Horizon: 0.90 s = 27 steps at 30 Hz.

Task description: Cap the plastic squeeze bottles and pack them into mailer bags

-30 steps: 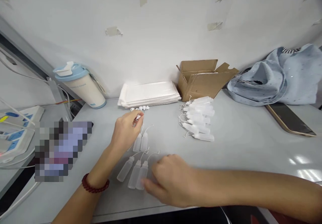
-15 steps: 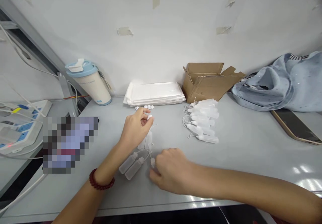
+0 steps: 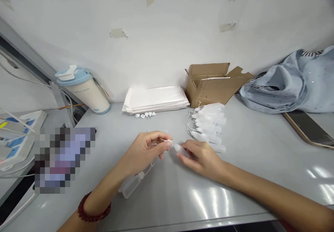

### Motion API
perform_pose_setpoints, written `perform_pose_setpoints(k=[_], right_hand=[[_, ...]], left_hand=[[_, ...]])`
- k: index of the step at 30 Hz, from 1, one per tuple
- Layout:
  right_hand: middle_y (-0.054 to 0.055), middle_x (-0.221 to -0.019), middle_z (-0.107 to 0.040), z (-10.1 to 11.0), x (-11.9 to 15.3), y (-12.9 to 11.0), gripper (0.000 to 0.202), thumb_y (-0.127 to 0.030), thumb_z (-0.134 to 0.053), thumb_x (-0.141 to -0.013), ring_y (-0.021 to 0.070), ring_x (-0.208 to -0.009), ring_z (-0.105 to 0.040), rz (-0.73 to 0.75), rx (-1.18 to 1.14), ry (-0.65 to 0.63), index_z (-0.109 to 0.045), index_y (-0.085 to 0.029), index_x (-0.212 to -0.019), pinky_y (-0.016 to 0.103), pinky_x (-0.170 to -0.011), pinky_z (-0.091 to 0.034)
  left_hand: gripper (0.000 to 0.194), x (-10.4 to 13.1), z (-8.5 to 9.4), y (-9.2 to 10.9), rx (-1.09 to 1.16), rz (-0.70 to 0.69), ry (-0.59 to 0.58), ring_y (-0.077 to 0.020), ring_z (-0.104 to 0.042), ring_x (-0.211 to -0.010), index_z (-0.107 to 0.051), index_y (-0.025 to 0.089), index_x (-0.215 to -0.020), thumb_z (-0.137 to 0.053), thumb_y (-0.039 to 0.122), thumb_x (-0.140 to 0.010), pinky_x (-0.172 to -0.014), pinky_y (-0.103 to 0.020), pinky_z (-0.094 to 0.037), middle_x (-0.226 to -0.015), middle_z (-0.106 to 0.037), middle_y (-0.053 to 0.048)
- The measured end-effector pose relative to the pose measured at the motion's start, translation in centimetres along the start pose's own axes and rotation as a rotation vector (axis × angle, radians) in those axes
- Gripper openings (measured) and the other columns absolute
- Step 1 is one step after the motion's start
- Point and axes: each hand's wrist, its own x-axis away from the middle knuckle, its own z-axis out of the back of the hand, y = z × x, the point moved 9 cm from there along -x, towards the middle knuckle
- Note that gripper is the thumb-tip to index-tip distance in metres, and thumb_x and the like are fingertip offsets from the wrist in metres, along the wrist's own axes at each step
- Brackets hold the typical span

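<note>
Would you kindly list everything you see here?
Translucent plastic bottle: one, whitish, in the right hand
Small plastic piece: one, white, in the left hand
Piled translucent bottles: several, whitish, right of centre
Loose translucent bottles: at least two, whitish, below the left hand
Flat stacked packets: several, white, back centre
Small plastic caps: about five, white, before the packets
Open cardboard box: one, brown, behind the pile
Lidded tumbler: one, cream-and-blue, back left
Pixelated device: one, colour obscured, left
Power strip: one, white-and-blue, far left
Cables: several, white, left
Fabric bundle: one, pale blue, right
Flat phone: one, dark, right
Tape pieces: several, beige, wall
Table: one, grey, beneath
Beaded bracelet: one, dark red, lower left
Left hand, right hand: one each, centre
</note>
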Motion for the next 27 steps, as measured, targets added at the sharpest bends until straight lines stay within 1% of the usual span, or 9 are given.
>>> perform_pose_setpoints(k=[2, 4, 10, 13, 16, 19, 23, 25, 27], right_hand=[[0.0, -0.062, -0.054, 0.6, 0.4, -0.1, 0.022, -0.032, -0.05, -0.089, 0.0094, -0.051, -0.047, 0.051, -0.002, 0.07, -0.061, -0.013, -0.085, 0.021, -0.049, -0.036], [0.001, -0.065, -0.056, 0.9, 0.7, -0.1, 0.022, -0.032, -0.051, -0.09, 0.0097, -0.052, -0.049, 0.06, 0.018, 0.113, -0.061, -0.013, -0.09, 0.021, -0.05, -0.038], [0.003, -0.07, -0.061, 1.4, 1.0, -1.2, 0.02, -0.03, -0.049, -0.092, 0.0108, -0.054, -0.053, 0.153, 0.2, 0.198, -0.06, -0.013, -0.088, 0.022, -0.045, -0.036], [0.005, -0.072, -0.064, 1.7, 1.3, -1.7, 0.018, -0.028, -0.049, -0.092, 0.012, -0.058, -0.057, 0.2, 0.231, 0.247, -0.059, -0.013, -0.089, 0.023, -0.048, -0.039], [0.005, -0.072, -0.065, 2.0, 1.5, -2.0, 0.018, -0.027, -0.049, -0.092, 0.0122, -0.059, -0.058, 0.201, 0.217, 0.272, -0.059, -0.013, -0.091, 0.022, -0.049, -0.04], [0.003, -0.066, -0.062, 2.1, 1.5, -2.0, 0.021, -0.028, -0.049, -0.093, 0.0105, -0.051, -0.052, 0.173, 0.152, 0.265, -0.06, -0.011, -0.091, 0.022, -0.046, -0.038], [0.0, -0.059, -0.054, 2.3, 1.4, -1.6, 0.024, -0.032, -0.052, -0.091, 0.0085, -0.046, -0.043, 0.09, -0.022, 0.242, -0.062, -0.01, -0.088, 0.021, -0.044, -0.034], [-0.002, -0.057, -0.052, 2.2, 1.1, -0.9, 0.025, -0.035, -0.055, -0.089, 0.0079, -0.047, -0.042, -0.012, -0.147, 0.2, -0.063, -0.012, -0.082, 0.02, -0.045, -0.034], [-0.003, -0.054, -0.048, 1.5, 0.8, 0.1, 0.028, -0.038, -0.058, -0.086, 0.0074, -0.047, -0.04, -0.156, -0.298, 0.117, -0.063, -0.014, -0.072, 0.02, -0.045, -0.033]], left_hand=[[0.018, 0.2, -0.8, -0.2, 0.006, 0.028, -0.046, -0.0109, -0.059, -0.056, -0.069, 0.022, -0.087, -0.06, 0.037, -0.083, -0.052, -0.021, -0.045, -0.069, -0.061, 0.002], [0.018, 0.3, -1.2, -0.3, 0.002, 0.037, -0.058, -0.0109, -0.059, -0.056, -0.069, 0.022, -0.087, -0.06, 0.037, -0.083, -0.052, -0.022, -0.046, -0.069, -0.062, 0.002], [0.015, 0.1, -1.4, -0.2, -0.029, 0.001, 0.016, -0.011, -0.059, -0.055, -0.069, 0.022, -0.085, -0.061, 0.035, -0.083, -0.054, -0.022, -0.048, -0.069, -0.063, 0.002], [0.016, 0.0, -1.6, -0.4, -0.004, 0.002, 0.003, -0.011, -0.059, -0.055, -0.069, 0.021, -0.082, -0.06, 0.035, -0.084, -0.055, -0.022, -0.049, -0.065, -0.063, 0.003], [0.016, 0.1, -1.8, -0.6, 0.057, 0.009, -0.007, -0.0107, -0.06, -0.056, -0.068, 0.021, -0.08, -0.06, 0.035, -0.084, -0.057, -0.022, -0.05, -0.063, -0.063, 0.003], [0.012, 0.3, -1.8, -0.3, 0.06, -0.02, 0.036, -0.011, -0.061, -0.057, -0.07, 0.022, -0.084, -0.063, 0.032, -0.082, -0.058, -0.022, -0.05, -0.064, -0.064, 0.003], [0.01, 0.7, -1.5, 1.3, -0.093, -0.191, 0.11, -0.0126, -0.06, -0.062, -0.071, 0.021, -0.086, -0.063, 0.025, -0.081, -0.056, -0.022, -0.048, -0.071, -0.067, 0.0], [0.011, 0.9, -1.5, 2.1, -0.157, -0.276, 0.11, -0.0132, -0.06, -0.064, -0.072, 0.021, -0.088, -0.062, 0.022, -0.082, -0.057, -0.023, -0.047, -0.073, -0.068, -0.001], [0.013, 1.0, -1.5, 2.5, -0.188, -0.322, 0.099, -0.0136, -0.06, -0.065, -0.072, 0.021, -0.089, -0.061, 0.02, -0.083, -0.059, -0.023, -0.047, -0.075, -0.069, -0.001]])
